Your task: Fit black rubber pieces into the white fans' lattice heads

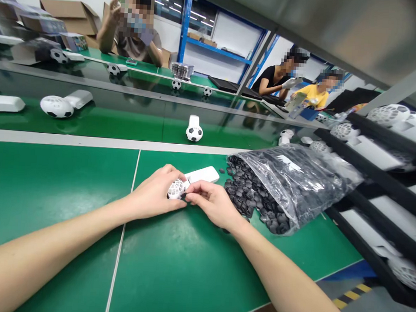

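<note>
White ball-headed unit (204, 174) lies on the green table (164, 267), in the middle of the view, with its handle pointing to about two o'clock. Taking this unit as the centre of the clock, I go from left to right.

At ten o'clock, on the conveyor (132, 122), there is a finished-looking ball lamp (57, 106). At eleven o'clock, far behind, a person (134, 41) sits with both hands raised. At nine o'clock, the left hand (157, 190) is holding the ball part, with fingers curved over its far side and thumb at its near side. At twelve o'clock, another ball lamp (194, 132) rests on the conveyor.

At four o'clock, the right hand (219, 204) has its thumb and first finger narrow, pinched at the edge of the ball; what is between the tips is too small to tell. At three o'clock, many black pieces (244, 189) come out from a clear plastic bag (309, 182). Farther away, between one and two o'clock, there are two more people (274, 80). At three o'clock, at the far right, a dark rack (380, 187) bears white units.
</note>
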Motion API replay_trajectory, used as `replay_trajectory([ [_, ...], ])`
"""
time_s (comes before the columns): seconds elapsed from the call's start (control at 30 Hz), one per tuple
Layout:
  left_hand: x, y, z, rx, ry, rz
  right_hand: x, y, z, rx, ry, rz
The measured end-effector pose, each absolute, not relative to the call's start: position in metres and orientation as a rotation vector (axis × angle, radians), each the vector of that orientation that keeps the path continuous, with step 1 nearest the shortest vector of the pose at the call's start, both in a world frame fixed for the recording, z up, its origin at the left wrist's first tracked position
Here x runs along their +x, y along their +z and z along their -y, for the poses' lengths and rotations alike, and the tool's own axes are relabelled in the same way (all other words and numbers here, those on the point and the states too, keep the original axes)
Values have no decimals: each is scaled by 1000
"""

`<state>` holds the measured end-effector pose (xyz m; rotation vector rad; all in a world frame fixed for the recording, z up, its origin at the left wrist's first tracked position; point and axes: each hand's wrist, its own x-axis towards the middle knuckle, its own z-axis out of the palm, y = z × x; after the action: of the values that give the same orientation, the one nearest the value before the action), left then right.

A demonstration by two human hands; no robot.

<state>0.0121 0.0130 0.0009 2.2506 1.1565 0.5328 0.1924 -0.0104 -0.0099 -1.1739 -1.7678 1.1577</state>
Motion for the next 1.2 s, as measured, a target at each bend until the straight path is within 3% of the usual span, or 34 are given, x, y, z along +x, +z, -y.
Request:
replay_trajectory([
  [0.87, 14, 4, -10, 2246, 517, -1164, 187, -17, 5, -1360, 1002, 1747],
  [1.2, 18, -1, -5, 2175, 669, -1211, 187, -11, 3, -1420, 990, 1820],
])
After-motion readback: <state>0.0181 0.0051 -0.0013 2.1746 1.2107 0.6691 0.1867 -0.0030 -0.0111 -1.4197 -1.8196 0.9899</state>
